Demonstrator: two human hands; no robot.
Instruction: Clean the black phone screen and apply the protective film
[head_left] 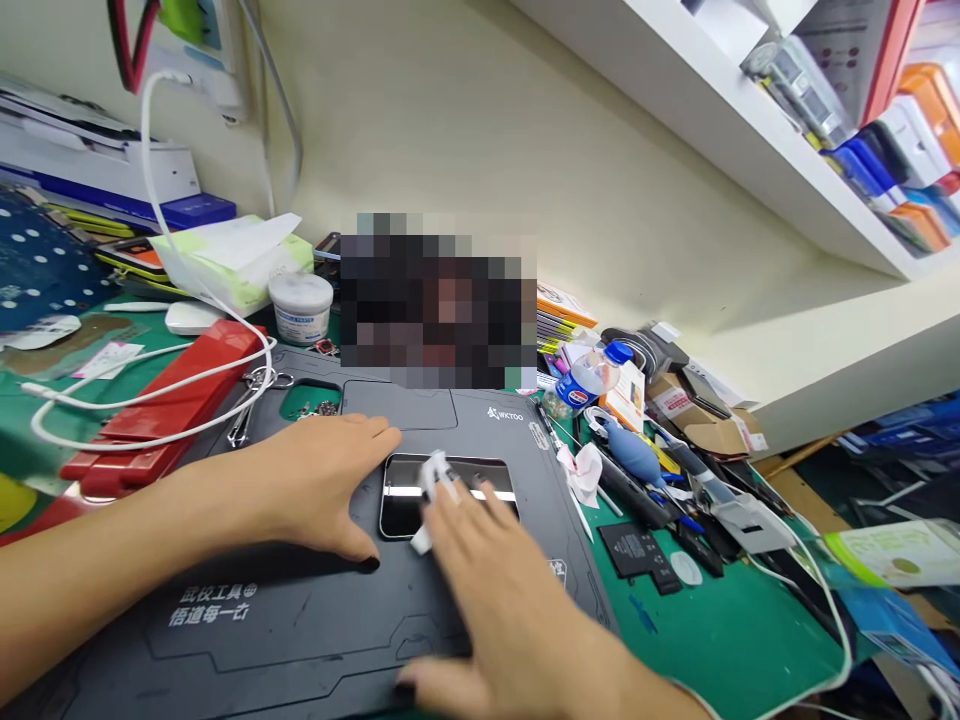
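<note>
Holding tissue [436,468] on phone [403,502], R hand [491,570].

From my remote seat I see a smooth, glossy black phone [406,512], a crumpled, paper-like white tissue [438,474] and a matt mat [315,620]. Shiny metal forceps [240,427] lie at the phone's 10 o'clock, a clear plastic bottle [586,386] at 2.

Bright, fairly even light fills the view; the wall [420,120] looks pale at 12 o'clock and softly shaded beneath the shelf [720,110] at 2 o'clock. A white streak glares across the phone [401,512] at 6 o'clock, where blur softens the right hand [491,565]. Wide-angle stretch distorts the edges, notably toward 2 o'clock. Coarse pixelation [439,300] hides detail near 11 o'clock.
</note>
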